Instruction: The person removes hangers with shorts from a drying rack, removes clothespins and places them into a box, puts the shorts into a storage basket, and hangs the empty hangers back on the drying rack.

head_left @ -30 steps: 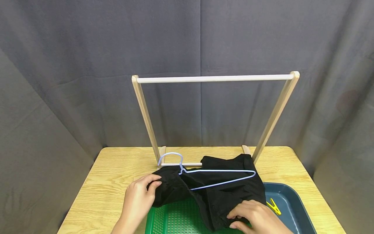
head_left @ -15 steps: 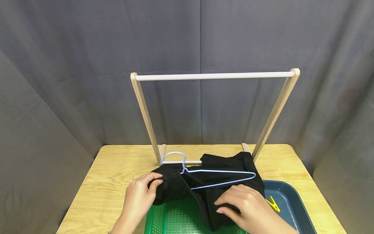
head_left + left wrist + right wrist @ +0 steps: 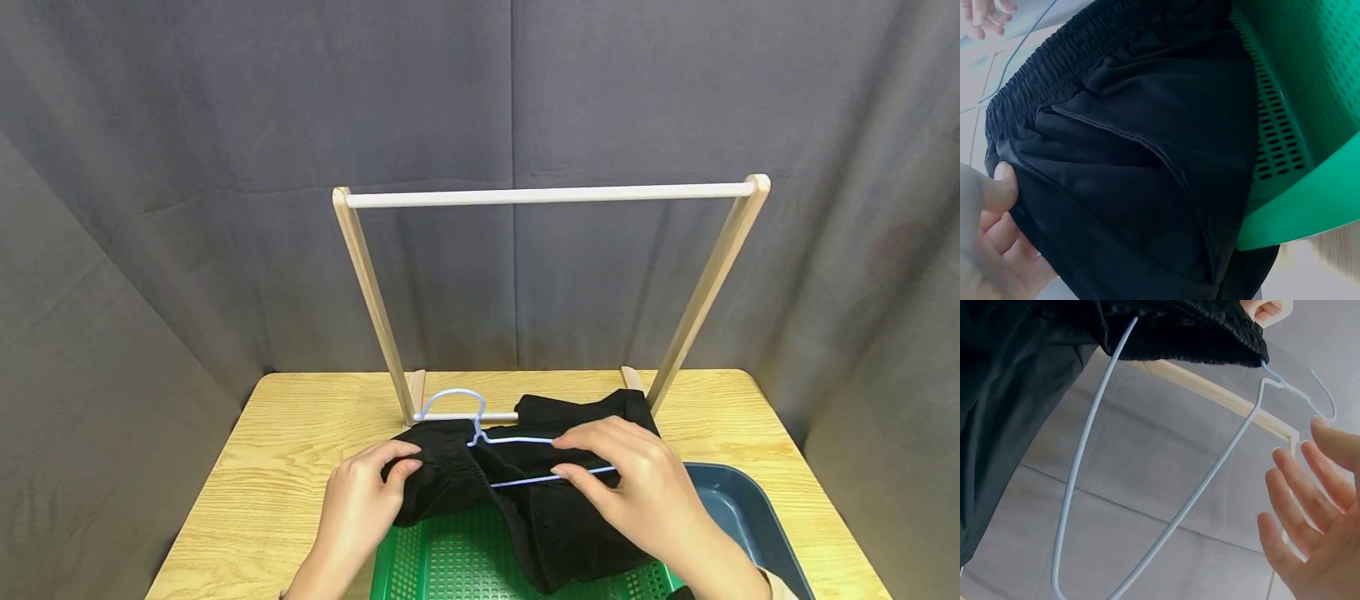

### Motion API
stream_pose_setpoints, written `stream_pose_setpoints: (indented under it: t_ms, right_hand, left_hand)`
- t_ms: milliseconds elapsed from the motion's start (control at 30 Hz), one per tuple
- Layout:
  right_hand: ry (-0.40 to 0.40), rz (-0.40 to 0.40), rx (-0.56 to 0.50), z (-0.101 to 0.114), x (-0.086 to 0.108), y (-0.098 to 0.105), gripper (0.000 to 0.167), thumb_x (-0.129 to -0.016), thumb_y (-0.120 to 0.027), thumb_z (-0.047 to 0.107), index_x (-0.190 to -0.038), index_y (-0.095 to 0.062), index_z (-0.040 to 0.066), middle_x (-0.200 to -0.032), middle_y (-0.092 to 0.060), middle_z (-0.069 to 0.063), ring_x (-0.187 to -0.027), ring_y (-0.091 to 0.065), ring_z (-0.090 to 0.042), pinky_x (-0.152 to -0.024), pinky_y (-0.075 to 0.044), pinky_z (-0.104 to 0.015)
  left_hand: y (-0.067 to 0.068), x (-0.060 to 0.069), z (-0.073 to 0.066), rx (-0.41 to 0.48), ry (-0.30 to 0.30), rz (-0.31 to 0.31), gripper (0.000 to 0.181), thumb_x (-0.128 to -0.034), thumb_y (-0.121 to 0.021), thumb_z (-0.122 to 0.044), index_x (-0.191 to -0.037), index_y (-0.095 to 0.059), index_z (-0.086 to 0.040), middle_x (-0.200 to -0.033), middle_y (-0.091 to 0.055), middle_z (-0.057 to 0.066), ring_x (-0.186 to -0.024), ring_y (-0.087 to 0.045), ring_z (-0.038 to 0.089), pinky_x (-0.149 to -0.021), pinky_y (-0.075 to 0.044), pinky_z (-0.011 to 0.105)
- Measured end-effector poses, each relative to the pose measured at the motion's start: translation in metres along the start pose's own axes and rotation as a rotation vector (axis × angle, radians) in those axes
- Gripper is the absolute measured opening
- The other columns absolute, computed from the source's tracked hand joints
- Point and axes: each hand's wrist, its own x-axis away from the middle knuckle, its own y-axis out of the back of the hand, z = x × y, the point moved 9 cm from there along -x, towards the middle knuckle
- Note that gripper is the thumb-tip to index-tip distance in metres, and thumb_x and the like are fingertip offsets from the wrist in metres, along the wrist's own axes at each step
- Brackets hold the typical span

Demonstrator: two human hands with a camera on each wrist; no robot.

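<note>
Black pants (image 3: 450, 475) with a gathered elastic waistband hang over the front of the rack base. My left hand (image 3: 363, 496) pinches their waistband edge between thumb and fingers, as the left wrist view (image 3: 1000, 231) of that hand also shows. A light-blue hanger (image 3: 517, 439) has one end inside the waist opening; its other end and its hook stick out. My right hand (image 3: 637, 475) hovers over the bare end of the hanger. In the right wrist view the right hand's fingers (image 3: 1300, 500) are spread, apart from the hanger (image 3: 1079, 456).
A green perforated basket (image 3: 405, 550) stands below the pants at the table's front. Right of it lies a dark blue tray (image 3: 735, 500), partly behind my right arm. A wooden rack with a white top rail (image 3: 547, 196) rises behind, before grey curtains.
My right hand has moved up and left, from the lower part of the pants to the hanger's bare end. The hanger has shifted slightly right. My left hand keeps its hold.
</note>
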Motion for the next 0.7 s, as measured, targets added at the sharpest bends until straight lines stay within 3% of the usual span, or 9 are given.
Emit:
stream_pose_setpoints:
  t_ms: [267,433,700]
  right_hand:
    - [-0.085,-0.003,0.075,-0.022,-0.003,-0.009,0.028,-0.075,-0.087,0.019,-0.099,-0.074,0.024,-0.097,-0.070,0.015,-0.083,-0.063,-0.005,-0.064,-0.048,-0.022]
    - [-0.132,0.004,0.069,-0.034,0.000,-0.020,0.024,-0.075,-0.087,0.019,-0.095,-0.075,0.024,-0.091,-0.069,0.017,-0.080,-0.062,-0.003,-0.065,-0.052,-0.026]
    - [-0.143,-0.007,0.033,-0.038,0.001,-0.030,0.023,-0.072,-0.088,0.023,-0.091,-0.075,0.028,-0.082,-0.060,0.022,-0.072,-0.054,-0.001,-0.061,-0.042,-0.016]
  left_hand:
    - [0.000,-0.003,-0.003,0.017,-0.012,-0.009,0.013,-0.0797,-0.081,-0.009,-0.090,-0.078,-0.016,-0.093,-0.075,0.000,-0.089,-0.072,0.023,-0.076,-0.055,0.043]
    - [0.000,-0.005,-0.005,0.027,-0.028,-0.023,0.013,-0.0786,-0.081,-0.008,-0.089,-0.078,-0.016,-0.092,-0.075,0.000,-0.088,-0.072,0.022,-0.076,-0.055,0.042]
    - [0.000,-0.007,-0.007,0.024,-0.026,-0.028,0.013,-0.0791,-0.081,-0.009,-0.088,-0.078,-0.017,-0.092,-0.075,0.000,-0.088,-0.072,0.021,-0.075,-0.055,0.043]
